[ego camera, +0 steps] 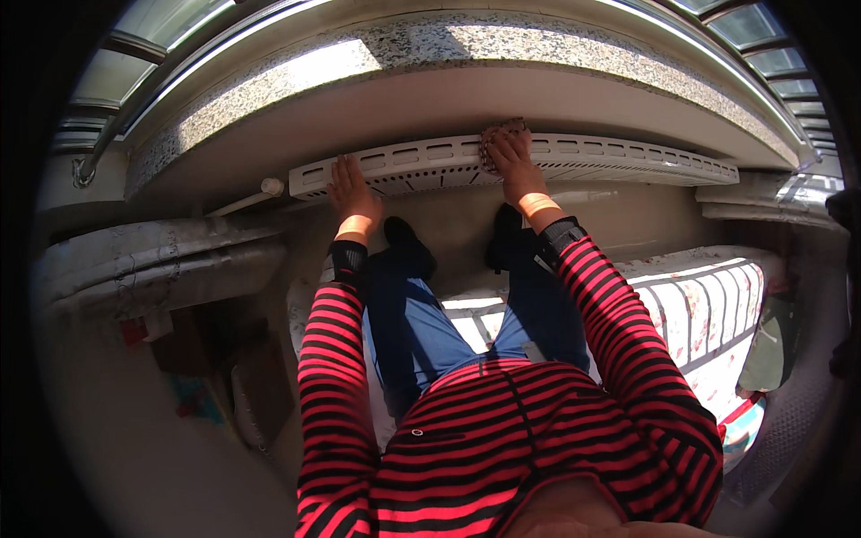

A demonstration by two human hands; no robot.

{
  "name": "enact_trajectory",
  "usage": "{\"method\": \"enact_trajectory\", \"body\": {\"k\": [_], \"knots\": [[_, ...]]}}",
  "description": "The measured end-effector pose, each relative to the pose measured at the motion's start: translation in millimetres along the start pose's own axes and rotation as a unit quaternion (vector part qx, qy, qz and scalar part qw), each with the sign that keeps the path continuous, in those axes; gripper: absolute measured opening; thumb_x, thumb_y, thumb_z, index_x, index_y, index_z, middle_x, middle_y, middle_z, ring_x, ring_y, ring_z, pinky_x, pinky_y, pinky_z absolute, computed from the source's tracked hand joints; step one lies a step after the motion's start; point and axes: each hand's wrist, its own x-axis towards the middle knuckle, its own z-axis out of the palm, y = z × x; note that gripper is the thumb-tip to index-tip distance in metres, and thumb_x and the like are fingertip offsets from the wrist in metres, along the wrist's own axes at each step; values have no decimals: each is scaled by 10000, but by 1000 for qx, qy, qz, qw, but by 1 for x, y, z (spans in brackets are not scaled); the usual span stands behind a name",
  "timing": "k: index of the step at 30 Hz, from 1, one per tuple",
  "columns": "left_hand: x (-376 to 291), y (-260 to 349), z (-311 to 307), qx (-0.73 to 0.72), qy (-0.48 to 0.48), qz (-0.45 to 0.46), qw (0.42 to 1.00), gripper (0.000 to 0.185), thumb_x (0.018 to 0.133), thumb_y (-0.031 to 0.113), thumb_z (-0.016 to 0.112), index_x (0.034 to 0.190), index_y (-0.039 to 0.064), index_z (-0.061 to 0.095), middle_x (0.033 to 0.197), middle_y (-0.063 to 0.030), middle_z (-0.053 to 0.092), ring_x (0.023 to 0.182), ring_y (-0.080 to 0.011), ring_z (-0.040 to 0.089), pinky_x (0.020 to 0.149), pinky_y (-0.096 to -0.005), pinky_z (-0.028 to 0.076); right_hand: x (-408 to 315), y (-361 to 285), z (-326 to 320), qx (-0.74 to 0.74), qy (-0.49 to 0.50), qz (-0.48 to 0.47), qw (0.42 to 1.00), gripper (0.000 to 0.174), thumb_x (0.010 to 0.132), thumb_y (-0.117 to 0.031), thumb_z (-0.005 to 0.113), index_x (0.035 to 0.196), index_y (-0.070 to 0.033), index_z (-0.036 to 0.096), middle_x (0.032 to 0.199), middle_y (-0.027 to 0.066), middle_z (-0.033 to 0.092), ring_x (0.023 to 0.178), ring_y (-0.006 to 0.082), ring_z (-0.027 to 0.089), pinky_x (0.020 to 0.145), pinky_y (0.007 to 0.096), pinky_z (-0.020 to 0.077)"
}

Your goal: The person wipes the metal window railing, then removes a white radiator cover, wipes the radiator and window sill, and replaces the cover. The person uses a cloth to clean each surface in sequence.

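Observation:
A long white panel radiator (578, 149) with slots along its top runs below the window sill. Near its left end, my left hand (352, 191) rests on the top and front edge with nothing in it. My right hand (512, 155) presses a patterned cloth (487, 149) against the slotted top, around the radiator's middle. Part of the cloth is hidden under the fingers. Just beyond the left end is a white valve knob (272, 187) on a pipe.
Above the radiator juts a speckled stone sill (525, 42), with metal window bars (134, 47) at the sides. Behind my legs is a floral-covered bed or seat (699, 309). Wrapped pipes (168, 242) run along the left wall. A brown box-like object (269, 390) stands lower left.

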Motion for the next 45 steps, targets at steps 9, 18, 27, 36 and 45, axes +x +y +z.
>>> {"method": "enact_trajectory", "body": {"k": [9, 18, 27, 36, 45], "knots": [[3, -94, 2, 64, 3, -2, 998, 911, 827, 34, 607, 1598, 2, 123, 1677, -185, 97, 1555, -383, 55, 1262, -448, 124, 29, -134, 58, -34, -43, -64, 996, 611, 856, -10, 550, 1442, -182, 511, 1582, 8, 385, 1492, 279, 303, 1016, 441, 504], [-65, -121, 2, -173, 103, -20, 979, 866, 829, 24, 632, 1588, 56, 216, 1668, -142, 179, 1542, -333, 162, 1250, -381, 199, 61, -219, 62, 18, -124, -167, 978, 530, 927, -113, 512, 1450, -201, 513, 1575, 12, 378, 1508, 242, 261, 994, 485, 509], [-232, -141, 50, -40, 51, -125, 990, 679, 949, 218, 598, 1553, 69, 327, 1649, -105, 254, 1547, -275, 171, 1247, -478, 134, 59, -236, 88, -41, -63, -139, 987, 485, 929, -136, 525, 1411, -182, 541, 1574, -5, 400, 1484, 244, 316, 912, 467, 535], [-267, -112, 52, -92, 55, -120, 987, 669, 923, 140, 598, 1535, 59, 341, 1641, -137, 260, 1534, -314, 206, 1239, -465, 191, 107, -344, 117, 5, -82, -195, 977, 490, 927, -139, 528, 1415, -169, 542, 1561, 9, 399, 1471, 267, 326, 993, 502, 513], [-235, -127, 54, -249, 144, -179, 941, 648, 894, 23, 611, 1494, -5, 366, 1579, -228, 321, 1495, -412, 243, 1235, -485, 205, 61, -235, 63, -30, -107, -171, 979, 549, 927, -80, 514, 1463, -197, 491, 1578, -7, 368, 1474, 255, 310, 967, 434, 560]]}}
